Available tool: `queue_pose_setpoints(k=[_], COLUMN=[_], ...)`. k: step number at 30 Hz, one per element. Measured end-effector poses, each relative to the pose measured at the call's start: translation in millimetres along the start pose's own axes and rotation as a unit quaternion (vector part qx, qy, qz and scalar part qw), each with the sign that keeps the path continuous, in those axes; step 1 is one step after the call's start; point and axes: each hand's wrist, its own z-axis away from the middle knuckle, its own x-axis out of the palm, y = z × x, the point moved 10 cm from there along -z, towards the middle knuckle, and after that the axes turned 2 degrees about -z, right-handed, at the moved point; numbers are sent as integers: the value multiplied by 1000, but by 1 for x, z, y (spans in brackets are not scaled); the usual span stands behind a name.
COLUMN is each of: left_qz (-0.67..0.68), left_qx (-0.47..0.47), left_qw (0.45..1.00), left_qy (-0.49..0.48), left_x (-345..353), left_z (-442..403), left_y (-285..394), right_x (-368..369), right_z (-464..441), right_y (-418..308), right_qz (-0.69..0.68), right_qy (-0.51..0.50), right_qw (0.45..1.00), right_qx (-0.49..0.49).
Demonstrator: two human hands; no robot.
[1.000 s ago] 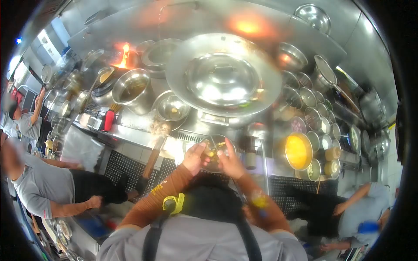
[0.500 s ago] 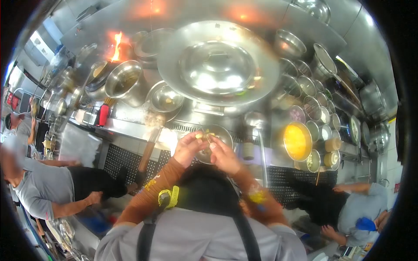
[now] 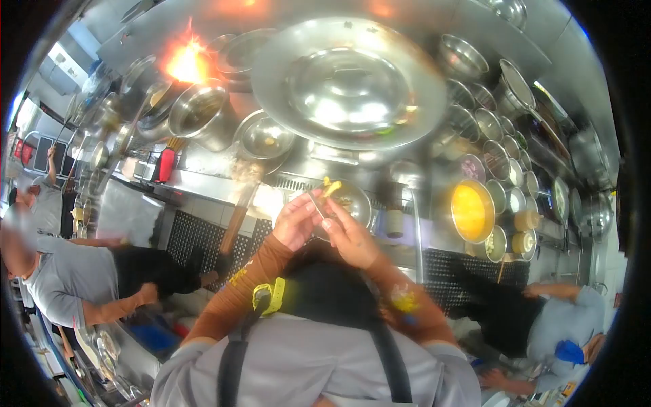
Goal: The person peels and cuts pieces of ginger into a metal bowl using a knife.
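- Background: commercial kitchen line with a metal counter [image 3: 203, 182]; a flame [image 3: 188, 61] burns at the upper left.
- Right hand [image 3: 351, 241]: pinching a thin strip [image 3: 316, 203] at its lower end.
- Left hand [image 3: 293, 222]: fingers curled against the strip; blur makes it impossible to tell whether they grip.
- Beneath the hands: a round bowl [image 3: 364, 203], its near left portion obstructed by the fingers.
- Next outward: a ladle [image 3: 418, 227] to the right, a wooden handle [image 3: 234, 234] to the left.
- Farther out: a wide wok [image 3: 271, 88] ahead, a pan of orange liquid [image 3: 472, 210] at right, a co-worker [image 3: 68, 281] at left.
- Materials: wok and its domed lid [image 3: 349, 88] are shiny metal; the handle's far end appears fibrous.
- Yellow pieces [image 3: 331, 187]: small, irregular, bright; located at the right fingertips, above the bowl's far left rim.
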Motion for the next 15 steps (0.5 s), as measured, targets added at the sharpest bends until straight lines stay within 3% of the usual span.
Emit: queue_pose_setpoints(k=[8, 12, 15], left_qz=[-41, -65, -16], left_qx=[24, 22, 10], left_qw=[999, 997, 1000], left_qy=[15, 16, -1], left_x=[3, 7, 12], left_z=[4, 2, -1], left_y=[5, 3, -6], right_x=[1, -4, -5], right_z=[-6, -13, -15], right_y=[10, 15, 20], right_qz=[-29, -55, -97], right_qy=[-27, 9, -1], right_qw=[998, 998, 995], right_qx=[38, 18, 37])
